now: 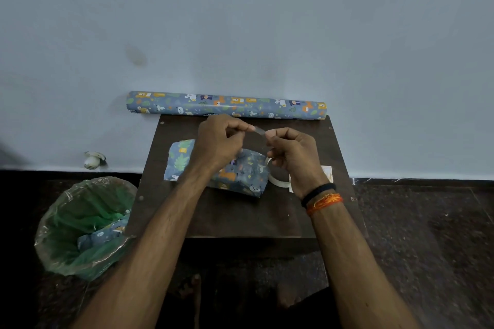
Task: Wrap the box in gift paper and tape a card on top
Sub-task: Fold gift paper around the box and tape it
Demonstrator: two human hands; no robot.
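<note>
A box wrapped in blue animal-print paper lies in the middle of the small dark table, with a loose paper flap sticking out to its left. Above it my left hand and my right hand pinch the two ends of a short clear tape strip stretched between them. The white tape roll lies under my right hand, right of the box. A white card peeks out beyond my right wrist, mostly hidden.
A roll of the same gift paper lies along the table's far edge against the pale blue wall. A bin lined with a green bag stands on the floor at the left, with paper scraps inside. A small white object sits by the wall.
</note>
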